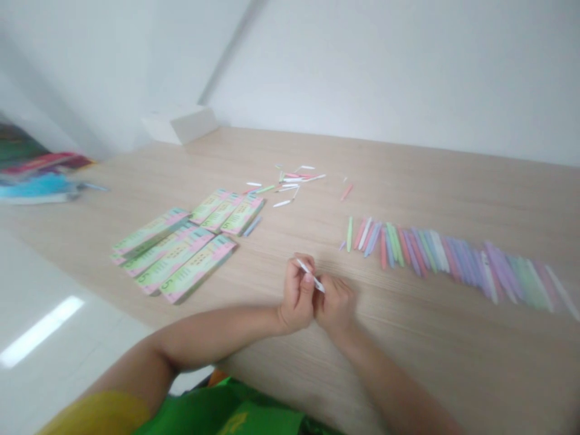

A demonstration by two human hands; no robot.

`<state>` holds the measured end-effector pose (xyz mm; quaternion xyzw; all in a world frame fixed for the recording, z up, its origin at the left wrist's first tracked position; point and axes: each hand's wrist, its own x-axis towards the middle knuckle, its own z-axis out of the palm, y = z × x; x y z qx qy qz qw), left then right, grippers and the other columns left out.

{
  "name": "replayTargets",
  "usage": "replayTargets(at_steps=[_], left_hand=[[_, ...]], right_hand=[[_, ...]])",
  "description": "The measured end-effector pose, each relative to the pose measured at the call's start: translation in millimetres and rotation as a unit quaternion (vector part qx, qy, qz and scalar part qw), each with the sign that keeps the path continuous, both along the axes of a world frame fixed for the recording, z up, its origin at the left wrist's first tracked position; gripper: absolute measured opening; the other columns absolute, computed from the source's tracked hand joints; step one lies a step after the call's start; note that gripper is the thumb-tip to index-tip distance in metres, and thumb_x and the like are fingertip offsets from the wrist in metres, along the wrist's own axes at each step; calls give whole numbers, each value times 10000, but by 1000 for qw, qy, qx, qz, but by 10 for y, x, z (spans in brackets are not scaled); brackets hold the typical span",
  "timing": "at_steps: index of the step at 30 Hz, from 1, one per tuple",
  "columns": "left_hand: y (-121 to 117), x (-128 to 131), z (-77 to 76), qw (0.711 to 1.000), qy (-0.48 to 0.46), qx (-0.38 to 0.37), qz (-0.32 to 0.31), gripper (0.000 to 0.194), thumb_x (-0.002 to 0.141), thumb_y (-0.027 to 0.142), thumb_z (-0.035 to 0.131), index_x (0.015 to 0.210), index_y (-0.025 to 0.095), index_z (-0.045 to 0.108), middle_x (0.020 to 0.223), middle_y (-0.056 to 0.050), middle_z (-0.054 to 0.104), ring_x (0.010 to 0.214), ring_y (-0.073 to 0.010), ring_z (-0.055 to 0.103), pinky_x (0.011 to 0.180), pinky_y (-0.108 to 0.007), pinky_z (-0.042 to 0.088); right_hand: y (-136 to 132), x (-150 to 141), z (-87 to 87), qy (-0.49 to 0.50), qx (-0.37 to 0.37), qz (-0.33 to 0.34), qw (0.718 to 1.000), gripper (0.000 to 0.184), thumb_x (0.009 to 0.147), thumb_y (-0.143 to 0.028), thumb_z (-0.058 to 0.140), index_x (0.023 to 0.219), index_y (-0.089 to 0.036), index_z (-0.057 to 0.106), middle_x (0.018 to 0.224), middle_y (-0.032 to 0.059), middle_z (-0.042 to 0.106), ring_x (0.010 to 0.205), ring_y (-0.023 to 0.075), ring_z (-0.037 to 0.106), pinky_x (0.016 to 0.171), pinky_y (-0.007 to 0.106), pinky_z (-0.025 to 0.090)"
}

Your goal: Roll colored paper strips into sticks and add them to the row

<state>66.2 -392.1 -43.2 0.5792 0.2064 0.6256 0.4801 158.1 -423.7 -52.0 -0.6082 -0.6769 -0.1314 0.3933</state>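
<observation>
My left hand [296, 297] and my right hand [336, 305] meet over the near middle of a light wooden table [408, 175]. Both pinch one thin white paper strip [310, 275], which runs slantwise between their fingertips. To the right lies a long row of pastel folded strips [453, 254] in green, pink, purple and white, side by side. Farther back, loose small strips [292, 180] are scattered. To the left of my hands lie several flat pink-and-green packets [181, 251], fanned out.
A white box [181, 122] stands at the table's back left corner against the wall. Colourful stacked items [38, 178] lie at the far left edge. The table's near left edge drops to a glossy white floor [54, 302].
</observation>
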Motion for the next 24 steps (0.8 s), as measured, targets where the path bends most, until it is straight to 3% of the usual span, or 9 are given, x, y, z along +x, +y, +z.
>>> replayTargets(at_steps=[5, 11, 15, 20, 24], left_hand=[[38, -20, 4, 991, 122, 29, 44, 207, 964, 375, 378, 947, 197, 483, 903, -49, 439, 860, -168, 453, 802, -325, 398], [124, -32, 61, 974, 224, 30, -9, 184, 942, 322, 467, 899, 180, 576, 860, -50, 550, 841, -165, 507, 765, -309, 406], [183, -69, 122, 971, 236, 23, -16, 182, 888, 334, 566, 824, 167, 602, 816, -47, 568, 765, -149, 504, 689, -284, 406], [181, -144, 189, 974, 215, 65, -4, 228, 865, 312, 595, 1043, 173, 621, 967, -89, 622, 841, -169, 546, 716, -294, 426], [164, -156, 199, 977, 193, 92, 17, 121, 873, 269, 589, 897, 174, 659, 891, -73, 632, 822, -163, 554, 730, -301, 424]], right_hand=[[8, 27, -11, 45, -70, -40, 996, 262, 895, -224, 384, 687, -185, 540, 583, 39, 585, 549, 160, 496, 568, 292, 251], [33, 57, 27, 72, -121, -63, 988, 283, 889, -232, 348, 781, -162, 601, 616, 68, 624, 555, 173, 512, 572, 304, 233], [38, 64, 42, 89, -140, -68, 984, 279, 865, -216, 342, 838, -150, 611, 627, 79, 635, 554, 188, 528, 563, 307, 236], [32, 70, 27, 110, -151, -44, 981, 250, 868, -251, 358, 837, -165, 590, 619, 65, 623, 558, 192, 541, 554, 298, 265], [-8, 66, 34, 149, -124, 3, 981, 213, 808, -201, 399, 896, -167, 590, 705, 68, 643, 637, 199, 577, 596, 293, 344]])
